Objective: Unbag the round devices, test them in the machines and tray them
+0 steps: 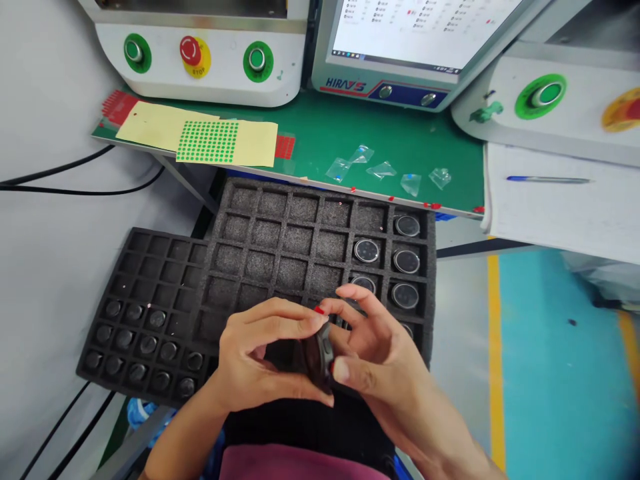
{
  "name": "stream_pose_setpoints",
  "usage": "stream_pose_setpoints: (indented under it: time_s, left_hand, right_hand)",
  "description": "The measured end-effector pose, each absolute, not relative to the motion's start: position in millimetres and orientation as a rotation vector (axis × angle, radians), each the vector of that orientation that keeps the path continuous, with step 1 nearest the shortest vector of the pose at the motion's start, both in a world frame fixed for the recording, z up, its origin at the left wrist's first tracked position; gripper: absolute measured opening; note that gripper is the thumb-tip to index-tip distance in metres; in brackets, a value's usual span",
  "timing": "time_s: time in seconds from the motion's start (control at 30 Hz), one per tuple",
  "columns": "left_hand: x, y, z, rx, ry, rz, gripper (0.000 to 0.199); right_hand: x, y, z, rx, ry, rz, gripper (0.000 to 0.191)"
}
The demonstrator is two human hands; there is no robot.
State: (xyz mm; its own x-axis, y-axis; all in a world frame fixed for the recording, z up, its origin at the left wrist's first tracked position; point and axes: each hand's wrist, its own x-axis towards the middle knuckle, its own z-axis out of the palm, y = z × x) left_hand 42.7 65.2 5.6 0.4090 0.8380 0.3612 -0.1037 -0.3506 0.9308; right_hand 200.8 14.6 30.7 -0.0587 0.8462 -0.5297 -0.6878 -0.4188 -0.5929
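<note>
Beneath the green bench (310,133), where a large foam tray (295,250) bears round watch-like pieces (407,261) in its right-hand compartments, the left hand (267,353) and right hand (377,360) jointly grasp a dark round device (320,353), tilted on edge, over the tray's near side.

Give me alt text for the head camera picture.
Left hand and right hand hold a dark, rounded device above a black foam tray partly filled with round parts. A smaller tray sits to the left; beyond are a green bench and monitor.
</note>
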Motion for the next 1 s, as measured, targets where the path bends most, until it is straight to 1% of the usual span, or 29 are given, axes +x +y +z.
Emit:
stream_pose_setpoints:
  time_s: [0.07, 0.13, 0.2, 0.27, 0.33, 0.37, 0.43, 0.67, 0.77, 1.0]
  left_hand:
    - [44, 63, 1, 1.531, 0.655, 1.106, 0.068]
    - [47, 60, -4, 1.353, 0.603, 1.050, 0.069]
    - [50, 56, -9, 1.160, 0.534, 0.999, 0.067]
    - [52, 53, -13, 1.045, 0.506, 0.978, 0.066]
    - [52, 52, -15, 1.025, 0.524, 0.978, 0.066]
    - [52, 52, -15, 1.045, 0.541, 0.982, 0.066]
    - [50, 54, -14, 1.133, 0.573, 1.001, 0.067]
    - [42, 63, -4, 1.577, 0.651, 1.042, 0.069]
    - [40, 66, -1, 1.683, 0.625, 1.058, 0.067]
    - [35, 72, 2, 1.852, 0.555, 1.047, 0.064]
  right_hand:
    - [199, 15, 26, -1.040, -0.208, 1.748, 0.067]
    - [198, 14, 24, -1.010, -0.240, 1.746, 0.067]
    - [199, 14, 24, -0.995, -0.302, 1.634, 0.059]
    - [200, 12, 26, -1.045, -0.361, 1.439, 0.044]
    - [200, 11, 29, -1.093, -0.395, 1.304, 0.030]
    - [199, 9, 30, -1.101, -0.400, 1.290, 0.028]
    - [196, 7, 33, -1.080, -0.398, 1.335, 0.028]
    - [192, 1, 33, -1.040, -0.360, 1.437, 0.036]
    - [196, 1, 31, -1.019, -0.352, 1.503, 0.040]
    - [203, 10, 35, -0.993, -0.308, 1.665, 0.040]
